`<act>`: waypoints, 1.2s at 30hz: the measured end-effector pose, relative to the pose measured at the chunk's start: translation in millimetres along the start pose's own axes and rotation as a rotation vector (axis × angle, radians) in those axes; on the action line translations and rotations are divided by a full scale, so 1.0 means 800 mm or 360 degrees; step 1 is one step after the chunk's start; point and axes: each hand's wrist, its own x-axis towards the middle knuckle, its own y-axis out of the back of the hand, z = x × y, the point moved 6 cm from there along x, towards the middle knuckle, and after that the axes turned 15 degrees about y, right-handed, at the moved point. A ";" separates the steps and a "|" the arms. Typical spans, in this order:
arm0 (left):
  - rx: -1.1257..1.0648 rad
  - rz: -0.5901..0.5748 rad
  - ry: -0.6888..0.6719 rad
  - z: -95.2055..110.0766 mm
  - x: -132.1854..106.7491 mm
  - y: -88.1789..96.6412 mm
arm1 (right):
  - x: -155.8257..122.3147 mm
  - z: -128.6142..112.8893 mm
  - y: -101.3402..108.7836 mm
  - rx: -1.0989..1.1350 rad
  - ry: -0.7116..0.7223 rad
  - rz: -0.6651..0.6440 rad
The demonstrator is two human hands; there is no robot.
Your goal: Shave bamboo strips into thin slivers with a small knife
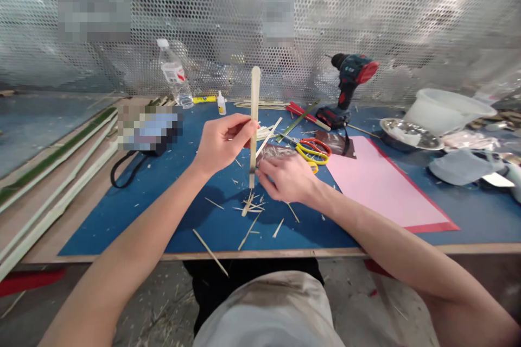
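Bare left hand (223,143), right hand (285,178) and forearms (134,227), a smudged pale grey top (268,314) over black trousers (215,287)

Back of counter (285,252): plastic bottle (174,71), cordless drill (350,83)
Right: steel bowl (411,135) behind pink sheet (386,184)
Middle: scissors (312,151) just left of sheet
Left: bamboo strips (52,184)

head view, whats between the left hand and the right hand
In the head view, a pale flat bamboo strip stands nearly upright between the left hand and the right hand.

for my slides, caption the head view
The left hand and right hand hold an upright bamboo strip over a blue mat.
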 end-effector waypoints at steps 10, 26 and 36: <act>0.0121 -0.0032 -0.0053 0.001 -0.004 -0.007 | 0.009 0.011 0.044 -0.0403 -0.0025 0.0396; 0.0372 0.0071 -0.0185 0.008 -0.006 -0.002 | 0.005 0.007 0.026 -0.0107 -0.0295 0.0127; 0.0275 0.0003 -0.0185 0.007 -0.008 -0.003 | -0.004 -0.014 -0.015 0.0079 0.0109 -0.0322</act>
